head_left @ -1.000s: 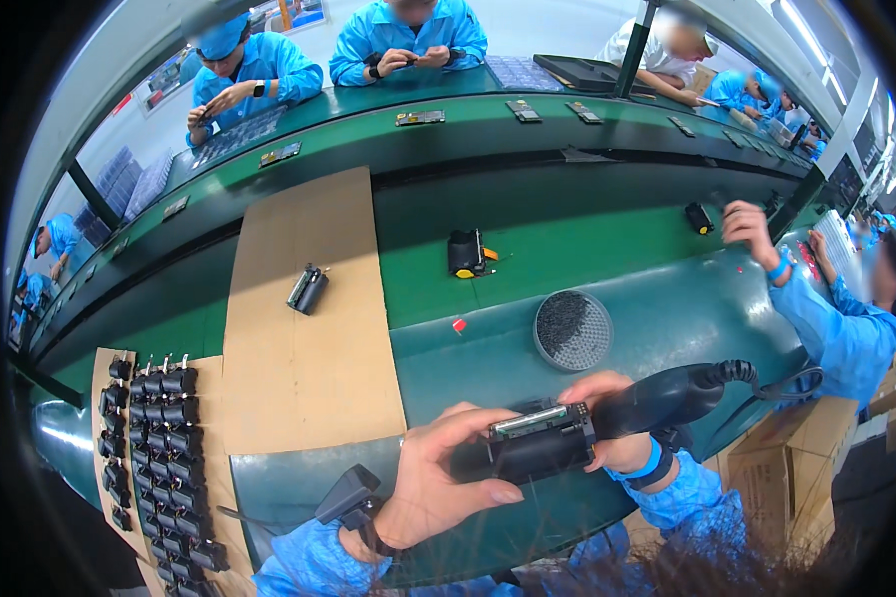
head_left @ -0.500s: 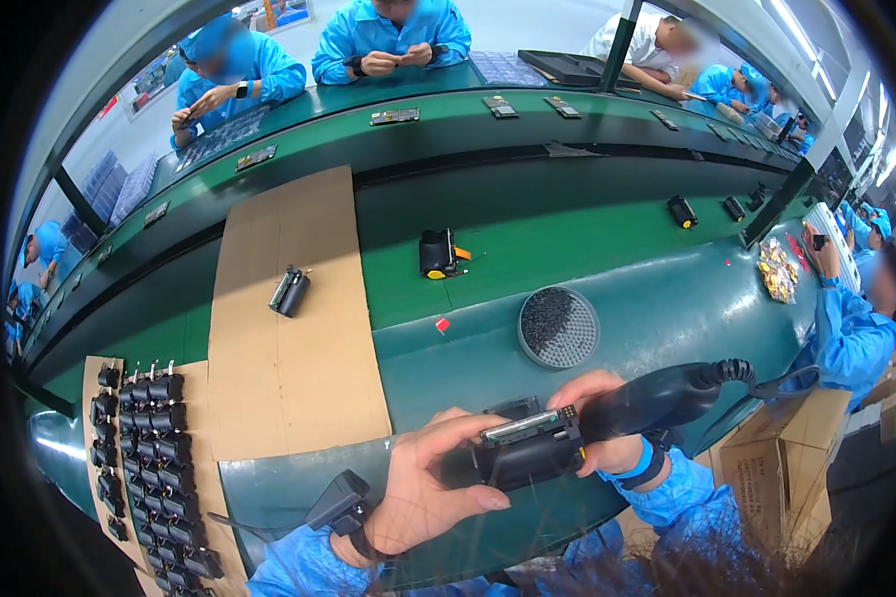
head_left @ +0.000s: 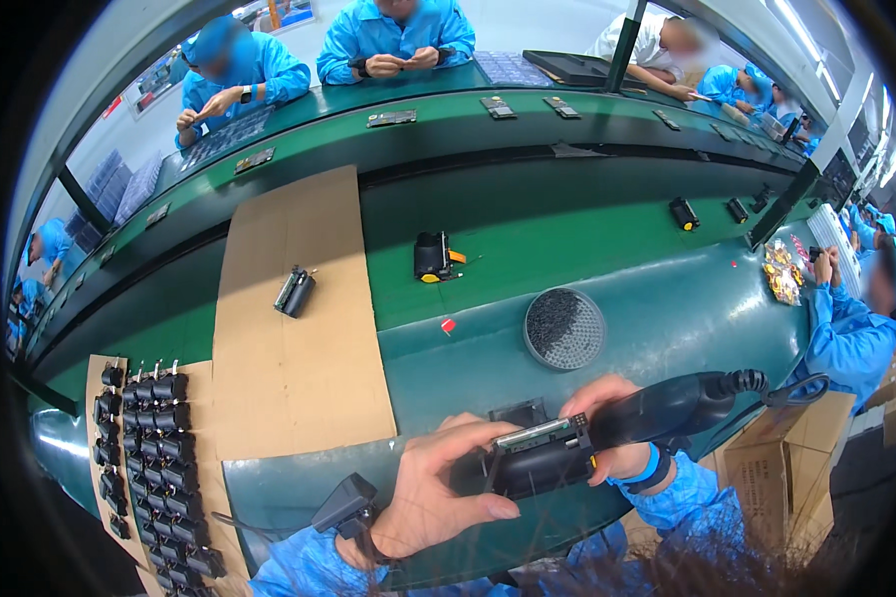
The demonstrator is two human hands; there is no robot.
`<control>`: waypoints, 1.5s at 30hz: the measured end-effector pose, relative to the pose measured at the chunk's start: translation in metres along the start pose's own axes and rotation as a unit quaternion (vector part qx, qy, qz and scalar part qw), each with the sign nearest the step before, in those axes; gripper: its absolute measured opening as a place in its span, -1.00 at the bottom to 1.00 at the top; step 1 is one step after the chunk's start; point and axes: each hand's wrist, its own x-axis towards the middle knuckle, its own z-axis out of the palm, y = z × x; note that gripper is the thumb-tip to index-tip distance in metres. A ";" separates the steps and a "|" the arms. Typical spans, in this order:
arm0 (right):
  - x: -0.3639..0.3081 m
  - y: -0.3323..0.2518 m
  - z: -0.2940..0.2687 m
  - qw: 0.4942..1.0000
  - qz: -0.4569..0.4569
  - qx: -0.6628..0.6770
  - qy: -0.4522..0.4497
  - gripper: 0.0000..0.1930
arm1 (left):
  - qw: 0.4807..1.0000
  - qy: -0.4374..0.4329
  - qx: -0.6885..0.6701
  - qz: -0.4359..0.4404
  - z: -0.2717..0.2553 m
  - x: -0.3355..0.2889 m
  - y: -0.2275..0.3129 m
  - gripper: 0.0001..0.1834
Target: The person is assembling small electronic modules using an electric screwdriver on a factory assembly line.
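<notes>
Holding a black module (head_left: 545,472) between both hands, above the near part of the desk (head_left: 667,308).
Gripping its left end with the fingers of the left hand (head_left: 438,493); curling the fingers of the right hand (head_left: 622,463) around a black corded tool (head_left: 667,406) at the module's right end. Looks light and stiff, perhaps a little slippery, likely fragile along the exposed board strip (head_left: 535,436) on top. Best to take hold by the dark casing, clear of the board.

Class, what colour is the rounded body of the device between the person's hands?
Black; the rounded body shows best in the head view.
</notes>
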 end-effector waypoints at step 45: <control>-0.009 0.000 -0.005 0.997 -0.045 0.002 0.067 -0.56 | 0.522 0.333 0.691 -0.373 -0.081 -0.337 0.100 -0.21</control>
